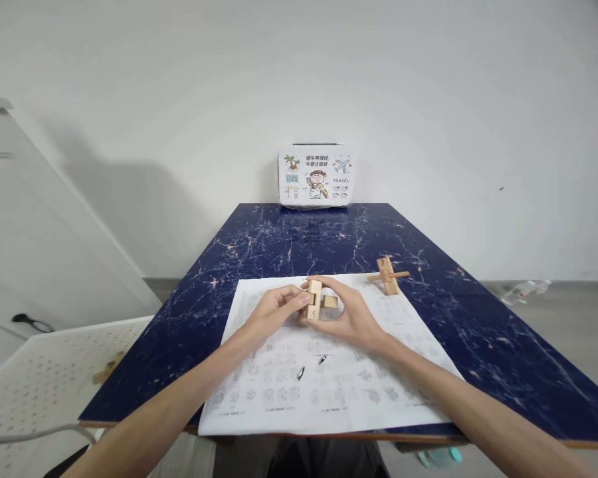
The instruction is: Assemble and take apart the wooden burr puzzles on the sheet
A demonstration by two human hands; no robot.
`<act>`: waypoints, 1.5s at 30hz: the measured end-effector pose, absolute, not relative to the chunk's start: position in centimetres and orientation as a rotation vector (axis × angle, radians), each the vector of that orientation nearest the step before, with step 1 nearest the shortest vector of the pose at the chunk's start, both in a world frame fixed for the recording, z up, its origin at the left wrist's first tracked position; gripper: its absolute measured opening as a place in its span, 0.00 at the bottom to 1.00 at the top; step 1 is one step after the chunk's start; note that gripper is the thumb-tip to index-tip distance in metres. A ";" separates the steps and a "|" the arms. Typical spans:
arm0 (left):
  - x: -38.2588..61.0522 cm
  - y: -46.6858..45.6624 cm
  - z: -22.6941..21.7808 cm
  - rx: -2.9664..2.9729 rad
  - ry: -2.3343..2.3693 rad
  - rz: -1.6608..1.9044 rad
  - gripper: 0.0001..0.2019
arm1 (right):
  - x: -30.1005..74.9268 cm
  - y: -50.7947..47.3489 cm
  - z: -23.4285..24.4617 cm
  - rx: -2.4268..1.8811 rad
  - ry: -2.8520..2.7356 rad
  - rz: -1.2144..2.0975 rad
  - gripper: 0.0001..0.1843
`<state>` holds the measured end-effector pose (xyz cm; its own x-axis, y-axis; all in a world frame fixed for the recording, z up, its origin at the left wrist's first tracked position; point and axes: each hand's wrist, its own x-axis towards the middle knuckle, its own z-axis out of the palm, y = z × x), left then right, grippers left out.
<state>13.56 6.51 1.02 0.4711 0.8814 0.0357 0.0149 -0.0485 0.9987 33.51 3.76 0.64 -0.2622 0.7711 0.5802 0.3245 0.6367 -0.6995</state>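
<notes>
A small wooden interlocking puzzle [317, 300] made of pale notched blocks is held just above a printed white sheet [323, 392] on the table. My left hand [274, 311] pinches its left side with fingertips closed on it. My right hand [351, 317] curls round its right and back side, thumb under it. Both hands grip the same piece. A second assembled wooden cross puzzle [388, 275] stands on the table beyond the sheet's far right corner, untouched.
The table [503, 345] has a dark blue marbled top. A white printed box [315, 174] stands at its far edge against the wall. A white perforated surface [40, 385] sits low at the left. Pale floor shows at the right.
</notes>
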 end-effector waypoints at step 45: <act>13.4 6.6 0.8 1.563 0.873 0.901 0.15 | 33.9 4.3 -0.4 -0.911 -1.976 0.139 0.29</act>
<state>13.43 6.57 0.84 0.4436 0.8903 0.1025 0.0745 -0.1506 0.9858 33.92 4.27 -0.36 -0.2981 0.6478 0.7011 0.5430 0.7191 -0.4336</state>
